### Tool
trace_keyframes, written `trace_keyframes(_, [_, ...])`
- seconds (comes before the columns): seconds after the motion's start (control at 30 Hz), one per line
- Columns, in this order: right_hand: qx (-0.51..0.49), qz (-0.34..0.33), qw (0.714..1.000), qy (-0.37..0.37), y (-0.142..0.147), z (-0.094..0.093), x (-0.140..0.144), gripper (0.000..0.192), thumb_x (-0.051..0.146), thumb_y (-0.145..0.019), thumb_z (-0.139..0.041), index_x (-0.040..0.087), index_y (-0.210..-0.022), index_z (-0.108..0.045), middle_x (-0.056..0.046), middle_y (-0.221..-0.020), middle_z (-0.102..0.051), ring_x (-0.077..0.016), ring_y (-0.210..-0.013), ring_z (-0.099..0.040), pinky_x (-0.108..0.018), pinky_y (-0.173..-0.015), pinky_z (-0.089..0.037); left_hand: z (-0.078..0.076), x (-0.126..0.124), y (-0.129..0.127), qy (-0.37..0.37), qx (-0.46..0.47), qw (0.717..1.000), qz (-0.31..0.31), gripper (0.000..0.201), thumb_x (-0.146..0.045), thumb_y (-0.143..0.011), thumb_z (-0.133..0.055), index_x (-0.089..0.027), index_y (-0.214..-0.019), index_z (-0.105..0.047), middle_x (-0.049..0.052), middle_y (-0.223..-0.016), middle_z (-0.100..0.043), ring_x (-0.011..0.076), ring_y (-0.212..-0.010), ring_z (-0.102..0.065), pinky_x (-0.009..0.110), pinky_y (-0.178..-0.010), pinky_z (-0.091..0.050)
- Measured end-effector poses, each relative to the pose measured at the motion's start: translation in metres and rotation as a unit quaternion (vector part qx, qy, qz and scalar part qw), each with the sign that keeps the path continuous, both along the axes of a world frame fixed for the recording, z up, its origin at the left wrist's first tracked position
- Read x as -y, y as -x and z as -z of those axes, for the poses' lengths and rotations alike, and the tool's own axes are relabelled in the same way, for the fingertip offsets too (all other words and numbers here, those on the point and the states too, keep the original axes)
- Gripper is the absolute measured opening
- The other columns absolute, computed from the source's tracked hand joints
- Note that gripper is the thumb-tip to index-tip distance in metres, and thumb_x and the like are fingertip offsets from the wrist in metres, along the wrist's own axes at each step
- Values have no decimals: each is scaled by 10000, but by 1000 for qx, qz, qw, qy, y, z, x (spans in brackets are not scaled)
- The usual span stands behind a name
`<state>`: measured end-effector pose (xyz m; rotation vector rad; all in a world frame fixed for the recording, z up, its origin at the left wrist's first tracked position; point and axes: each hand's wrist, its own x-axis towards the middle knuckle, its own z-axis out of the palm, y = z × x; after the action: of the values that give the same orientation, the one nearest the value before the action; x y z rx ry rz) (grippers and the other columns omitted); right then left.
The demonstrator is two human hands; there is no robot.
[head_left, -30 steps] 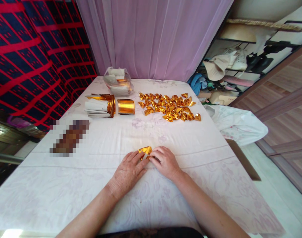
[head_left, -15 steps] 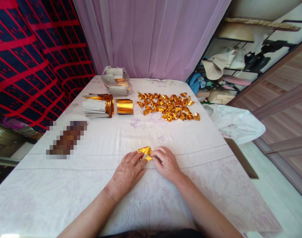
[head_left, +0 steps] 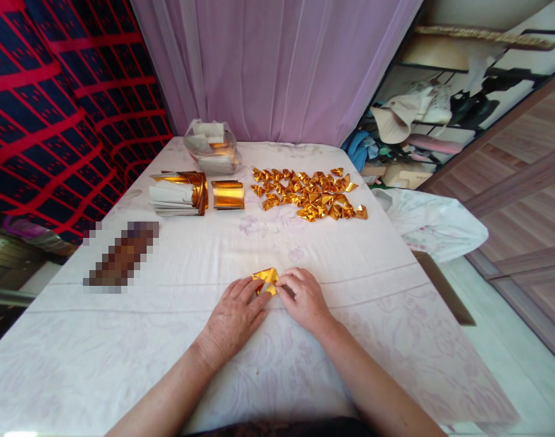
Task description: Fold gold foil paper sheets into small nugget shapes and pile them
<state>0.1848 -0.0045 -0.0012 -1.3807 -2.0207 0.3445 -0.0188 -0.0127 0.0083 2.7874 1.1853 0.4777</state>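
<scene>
On the tablecloth (head_left: 190,255), I see gold foil (head_left: 267,275) between both hands: left hand (head_left: 235,311), fingers outstretched, covering its left side; right hand (head_left: 306,297) pinching its right corner.

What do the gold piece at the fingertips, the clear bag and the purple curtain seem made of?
Gold piece: probably foil-faced paper, shiny; sharp creases, bright glints.
Clear bag: likely thin, glossy plastic; contents show through.
Purple curtain: apparently fabric, soft sheen; loose hanging folds, fibre unclear.
</scene>
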Motion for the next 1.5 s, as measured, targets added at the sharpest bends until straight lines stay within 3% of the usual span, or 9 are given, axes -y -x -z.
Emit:
trace_keyframes(0.47, [11,-15,1000,7,-1,0,0,105,129,-831,-568,213,-847,-630,-45,-895,-630,-199,-868,-570,-341,-793,-438,1,1,0,7,12,1000,-4,349,-288,-915,-558,-238,-1260,-571,103,-1308,-574,268,-1220,-513,485,-1032,-435])
trace_keyframes(0.8, [28,14,999,31,4,-3,-2,63,157,-791,-651,216,-794,-630,-31,-860,-620,-197,-857,-575,-333,-790,-434,2,0,1,12,20,1000,-1,371,-274,-920,-539,-230,-1288,-549,106,-1332,-567,265,-1235,-513,488,-1041,-435])
trace_keyframes(1.23, [-2,-53,997,62,-9,-6,-7,169,66,-780,-633,213,-862,-653,-25,-911,-638,-170,-869,-598,-304,-783,-461,1,-3,4,23,8,1000,10,348,-272,-892,-594,-229,-1237,-609,102,-1323,-580,285,-1219,-525,484,-1004,-475])
trace_keyframes(1.5, [57,13,997,49,4,-5,-5,98,192,-780,-702,212,-797,-608,-30,-855,-604,-199,-846,-566,-335,-776,-430,-1,-1,3,-12,-11,1000,15,357,-299,-927,-539,-230,-1277,-572,114,-1350,-555,284,-1242,-509,482,-1012,-456])
